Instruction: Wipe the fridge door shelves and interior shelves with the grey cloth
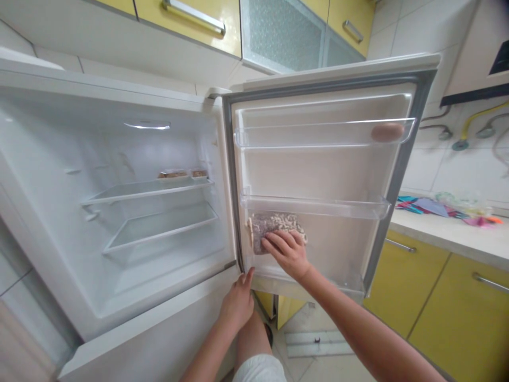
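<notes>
My right hand (pixel 288 252) presses a grey-and-cream patterned cloth (pixel 262 233) against the inner face of the open refrigerator door (pixel 314 170), just below the middle clear shelf. Its fingers lie over the cloth, which looks folded and fuzzy. Down at the door's lower hinge corner is my left hand (pixel 238 300), thumb and fingertips apart and close to the bottom edge. No object shows in it. To the left, the lit refrigerator compartment (pixel 159 286) stands open.
Two small packs of food (pixel 173 174) sit on the upper glass shelf (pixel 147 191). A brownish oval item (pixel 387 132) rests in the top door shelf (pixel 302 135). Right of the door, a counter (pixel 445 228) holds colourful cloths (pixel 425 206). Yellow cabinets (pixel 457 297) stand below it.
</notes>
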A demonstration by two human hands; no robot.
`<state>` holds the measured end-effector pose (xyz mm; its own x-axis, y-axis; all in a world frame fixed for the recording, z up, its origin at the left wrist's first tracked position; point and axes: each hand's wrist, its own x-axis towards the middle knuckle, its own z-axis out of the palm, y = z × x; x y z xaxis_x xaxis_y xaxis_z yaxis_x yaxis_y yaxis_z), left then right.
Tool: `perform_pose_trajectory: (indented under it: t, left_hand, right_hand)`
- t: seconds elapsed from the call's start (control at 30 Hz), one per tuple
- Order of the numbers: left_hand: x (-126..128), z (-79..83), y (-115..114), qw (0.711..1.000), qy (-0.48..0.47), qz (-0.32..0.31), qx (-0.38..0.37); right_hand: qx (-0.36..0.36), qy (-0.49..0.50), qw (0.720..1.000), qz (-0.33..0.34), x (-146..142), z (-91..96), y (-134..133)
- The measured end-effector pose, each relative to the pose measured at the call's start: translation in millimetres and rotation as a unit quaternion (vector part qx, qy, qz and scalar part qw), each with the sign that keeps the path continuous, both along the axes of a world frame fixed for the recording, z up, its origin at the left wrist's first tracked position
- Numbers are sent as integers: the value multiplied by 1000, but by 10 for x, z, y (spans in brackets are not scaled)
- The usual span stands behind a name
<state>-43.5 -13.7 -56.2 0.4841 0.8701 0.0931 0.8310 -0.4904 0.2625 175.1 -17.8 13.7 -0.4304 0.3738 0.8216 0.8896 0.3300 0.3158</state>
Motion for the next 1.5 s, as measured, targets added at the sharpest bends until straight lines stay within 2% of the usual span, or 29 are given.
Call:
perform_pose_trajectory:
  t: [0.03,0.07,0.17,0.23,0.33,0.4,0.5,0.63,0.8,0.9,1.0,1.13,1.27,1.37,1.5]
  left_hand:
    - [5,2,-6,1000,0,0,-1]
    - [7,6,-14,1000,-2,3,-4]
    - [-4,21,-38,1000,-16,11,-14]
    - [-15,36,-50,1000,-25,4,-15]
    - [-5,68,-67,1000,-26,-3,-13]
    - [21,92,-80,1000,-22,4,-14]
    - [66,120,-96,1000,-16,15,-15]
    - [98,117,-95,1000,-2,21,-15]
    - [104,78,-83,1000,8,21,-7]
    - [103,74,-85,999,11,30,-7]
    - [99,85,-91,999,6,31,-12]
    - [99,80,-91,999,-2,32,-15]
    - [116,66,-85,999,-6,35,-11]
    - [123,73,-75,999,-6,36,-14]
    - [121,78,-57,999,0,35,-15]
  right_hand:
    - [56,-6,998,-10,-4,17,-13]
    - [74,-12,997,-29,-4,16,-7]
    - [0,-41,993,-110,29,-98,102]
    - [-45,-57,988,-138,82,-231,208]
    - [-54,-88,988,-119,195,-391,344]
    - [-55,-113,987,-95,266,-418,410]
    - [-56,-154,985,-57,319,-339,507]
    - [-44,-180,982,-31,267,-99,649]
    - [0,-131,989,-73,156,221,699]
    - [-18,-115,989,-86,171,297,624]
    - [-71,-126,988,-58,289,242,532]
    - [-142,-216,966,11,522,-5,446]
    - [-125,-261,957,12,588,-242,420]
    - [-101,-245,964,-7,439,-244,460]
    - [-59,-159,983,-65,110,-83,576]
